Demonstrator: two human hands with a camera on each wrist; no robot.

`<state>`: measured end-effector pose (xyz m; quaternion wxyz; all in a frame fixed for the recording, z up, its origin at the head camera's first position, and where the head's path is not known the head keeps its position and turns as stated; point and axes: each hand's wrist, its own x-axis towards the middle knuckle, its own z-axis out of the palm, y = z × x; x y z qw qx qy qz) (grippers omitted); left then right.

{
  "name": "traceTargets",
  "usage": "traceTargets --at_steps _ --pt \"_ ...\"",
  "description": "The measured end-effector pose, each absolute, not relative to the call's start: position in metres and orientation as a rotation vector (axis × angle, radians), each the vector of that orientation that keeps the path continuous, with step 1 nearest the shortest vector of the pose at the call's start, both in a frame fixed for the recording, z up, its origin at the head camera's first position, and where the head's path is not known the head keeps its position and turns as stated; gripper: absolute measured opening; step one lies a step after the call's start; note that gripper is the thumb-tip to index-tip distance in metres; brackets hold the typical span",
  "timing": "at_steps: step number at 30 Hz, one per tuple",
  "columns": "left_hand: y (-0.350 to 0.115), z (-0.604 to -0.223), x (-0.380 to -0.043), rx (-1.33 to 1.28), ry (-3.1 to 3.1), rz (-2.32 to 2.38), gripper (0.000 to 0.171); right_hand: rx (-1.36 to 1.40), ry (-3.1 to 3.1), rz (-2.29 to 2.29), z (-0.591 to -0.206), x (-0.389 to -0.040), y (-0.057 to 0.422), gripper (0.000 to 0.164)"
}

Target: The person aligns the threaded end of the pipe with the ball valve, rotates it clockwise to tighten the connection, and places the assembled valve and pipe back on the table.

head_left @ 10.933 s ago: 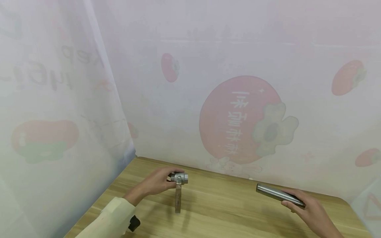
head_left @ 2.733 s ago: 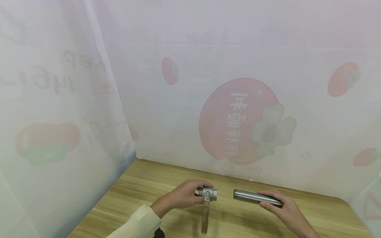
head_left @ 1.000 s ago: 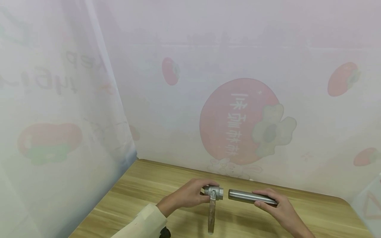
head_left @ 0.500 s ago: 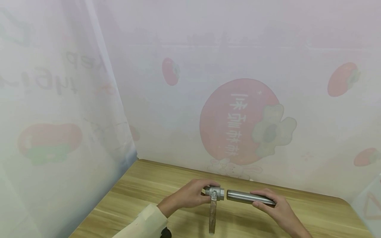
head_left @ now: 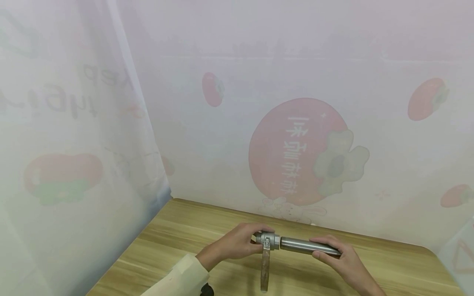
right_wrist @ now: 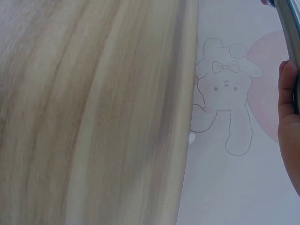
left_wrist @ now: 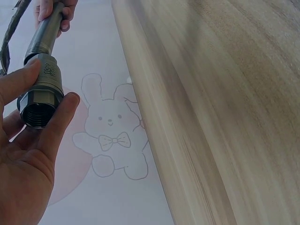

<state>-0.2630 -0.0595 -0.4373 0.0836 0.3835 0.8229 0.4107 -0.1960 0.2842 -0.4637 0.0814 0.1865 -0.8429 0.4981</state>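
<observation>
My left hand grips a metal ball valve between thumb and fingers above the table. Its long, rusty-brown lever handle points toward me. In the left wrist view the valve body shows hex ends, and a threaded opening faces the camera. My right hand holds a smooth steel pipe by its far end, nearly level. The pipe's near end is right at the valve's right-hand opening, in line with it; threads show on this pipe end. At the right wrist view's edge, fingers wrap the pipe.
Below both hands lies a wood-grain table. Behind it hangs a pale curtain printed with red fruit and a rabbit; another curtain panel closes the left side. A black object shows by the left sleeve.
Earlier the valve and pipe were far apart. My left hand has brought the valve rightward, my right hand the pipe leftward. Over the last second the remaining gap has narrowed to almost nothing.
</observation>
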Motion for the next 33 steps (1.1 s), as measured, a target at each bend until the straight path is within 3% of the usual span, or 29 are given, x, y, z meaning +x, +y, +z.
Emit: traceTargets --at_steps 33 --pt "-0.0598 -0.4381 -0.2618 1.146 2.449 1.232 0.048 0.534 -2.536 1.526 -0.4633 -0.1965 0.2812 0.034"
